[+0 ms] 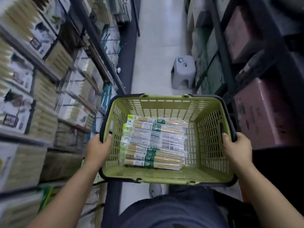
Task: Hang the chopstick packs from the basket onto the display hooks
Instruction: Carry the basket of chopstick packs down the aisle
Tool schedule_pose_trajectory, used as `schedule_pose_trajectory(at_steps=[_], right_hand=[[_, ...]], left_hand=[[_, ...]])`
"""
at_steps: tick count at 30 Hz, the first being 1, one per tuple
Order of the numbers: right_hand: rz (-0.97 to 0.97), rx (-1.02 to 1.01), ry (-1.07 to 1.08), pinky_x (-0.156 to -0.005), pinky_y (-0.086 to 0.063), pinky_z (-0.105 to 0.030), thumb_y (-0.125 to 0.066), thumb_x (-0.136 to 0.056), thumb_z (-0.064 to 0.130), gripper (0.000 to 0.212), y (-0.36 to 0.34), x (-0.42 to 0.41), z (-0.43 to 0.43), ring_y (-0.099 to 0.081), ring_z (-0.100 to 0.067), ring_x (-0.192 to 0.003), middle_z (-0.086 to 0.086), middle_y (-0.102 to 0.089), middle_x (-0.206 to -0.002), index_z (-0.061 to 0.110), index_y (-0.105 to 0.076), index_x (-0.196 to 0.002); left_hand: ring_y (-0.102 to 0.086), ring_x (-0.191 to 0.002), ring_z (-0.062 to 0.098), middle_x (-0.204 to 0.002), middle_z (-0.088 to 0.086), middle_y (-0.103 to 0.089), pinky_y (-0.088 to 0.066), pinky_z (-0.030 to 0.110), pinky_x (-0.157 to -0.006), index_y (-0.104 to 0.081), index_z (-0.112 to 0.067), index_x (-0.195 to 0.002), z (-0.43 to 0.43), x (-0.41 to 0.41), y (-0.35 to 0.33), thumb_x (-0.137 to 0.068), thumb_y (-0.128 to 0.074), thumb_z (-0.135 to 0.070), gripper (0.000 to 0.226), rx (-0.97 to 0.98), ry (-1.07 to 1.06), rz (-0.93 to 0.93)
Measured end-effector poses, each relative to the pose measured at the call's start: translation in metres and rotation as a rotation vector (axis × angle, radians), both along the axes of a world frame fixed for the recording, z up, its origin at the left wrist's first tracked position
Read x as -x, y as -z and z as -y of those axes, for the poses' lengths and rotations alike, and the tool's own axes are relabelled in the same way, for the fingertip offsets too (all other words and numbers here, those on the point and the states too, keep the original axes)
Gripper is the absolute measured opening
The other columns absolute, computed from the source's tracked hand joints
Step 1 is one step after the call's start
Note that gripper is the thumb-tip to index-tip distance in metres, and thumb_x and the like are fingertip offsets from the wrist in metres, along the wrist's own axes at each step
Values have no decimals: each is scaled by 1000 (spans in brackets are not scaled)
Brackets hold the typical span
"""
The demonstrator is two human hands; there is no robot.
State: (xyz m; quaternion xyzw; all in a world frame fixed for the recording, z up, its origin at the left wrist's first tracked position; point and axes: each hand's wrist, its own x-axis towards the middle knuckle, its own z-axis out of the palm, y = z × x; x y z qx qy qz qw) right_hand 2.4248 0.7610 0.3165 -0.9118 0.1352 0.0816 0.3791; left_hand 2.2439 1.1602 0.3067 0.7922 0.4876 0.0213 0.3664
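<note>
The left hand (97, 149) and the right hand (236, 148) each gripped a side rim of the basket (164, 102), where the chopstick packs (153, 142) lay flat, probably light, stiff and slippery, best pinched at their left ends.

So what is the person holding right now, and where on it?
The green basket, gripped by both side rims: left hand on its left rim, right hand on its right. The chopstick packs lie inside, untouched.

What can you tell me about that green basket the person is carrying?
The basket is olive-green slotted plastic with a dark rim, held roughly level. The left hand grips its left rim, the right hand its right rim. Chopstick packs in clear wrap lie flat on its bottom, towards the left.
</note>
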Motion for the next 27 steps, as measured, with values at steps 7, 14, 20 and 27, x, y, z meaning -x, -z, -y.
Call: schedule_pose_trajectory(at_steps=[7,14,20,27], right_hand=[[-13,3,-41,-57,-39,-32,-57,-99,32,28,7,-160,-68,-60,-31,-70,-8,-63,-76,5,-62,-97],[-40,41,-95,-75,-48,-42,-58,-99,32,33,-6,-325,-141,-58,-32,-77,-5,-56,-75,0,-61,-100],[-27,71,-106,-70,-43,-37,-61,-97,32,34,2,-456,-209,-56,-30,-74,5,-52,-70,-1,-62,-106],[-43,109,-176,-63,-45,-37,-59,-98,37,30,5,-598,-307,-59,-29,-72,-1,-59,-74,10,-53,-85]], left_hand=[[-61,-66,29,-73,12,-65,-44,34,-58,-62,-15,-77,-62,-156,2,-98,-63,-38,31,-10,2,-16],[-57,-66,16,-73,-1,-61,-40,28,-57,-62,-22,-78,-116,-293,-1,-99,-62,-41,28,10,-61,-36],[-62,-69,30,-73,8,-65,-41,34,-58,-65,-16,-84,-175,-408,14,-100,-61,-37,27,12,-103,-76],[-66,-74,32,-78,8,-68,-48,37,-62,-65,-13,-88,-251,-525,39,-100,-61,-37,27,116,-204,-39]])
